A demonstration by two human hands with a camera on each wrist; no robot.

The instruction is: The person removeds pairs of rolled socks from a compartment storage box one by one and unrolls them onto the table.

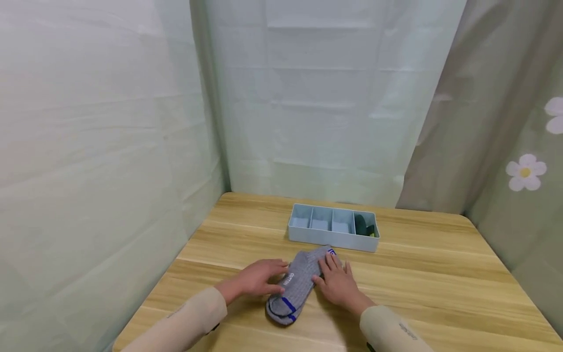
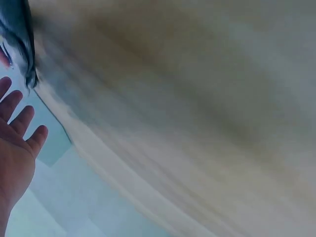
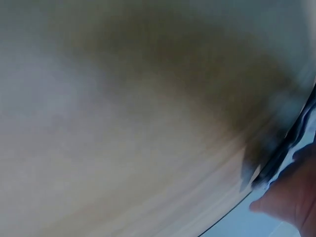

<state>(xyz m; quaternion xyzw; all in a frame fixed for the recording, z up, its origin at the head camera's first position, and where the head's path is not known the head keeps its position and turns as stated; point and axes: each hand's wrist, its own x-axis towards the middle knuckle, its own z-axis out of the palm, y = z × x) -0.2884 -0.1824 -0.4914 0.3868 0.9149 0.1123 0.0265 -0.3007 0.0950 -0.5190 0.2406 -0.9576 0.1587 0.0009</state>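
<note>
A pair of grey ribbed socks (image 1: 301, 279), stacked one on the other, lies slantwise on the wooden table, with blue stripes and the white word COTTON. My left hand (image 1: 259, 277) is at their left edge, fingers extended and spread. On the upper right part rests my right hand (image 1: 337, 282), its straight fingers over the end with a blue mark. The left wrist view catches the left hand (image 2: 17, 143) with its fingers apart, below the dark edge of the socks (image 2: 19, 37). In the right wrist view the right hand (image 3: 291, 197) is beside the socks (image 3: 289, 148).
Behind the socks stands a light blue divided box (image 1: 332, 238). Its rightmost compartment holds a dark green item (image 1: 360, 225) with a bit of yellow near it. Pale curtains (image 1: 325, 107) hang around the wooden table (image 1: 422, 274) at the back and sides.
</note>
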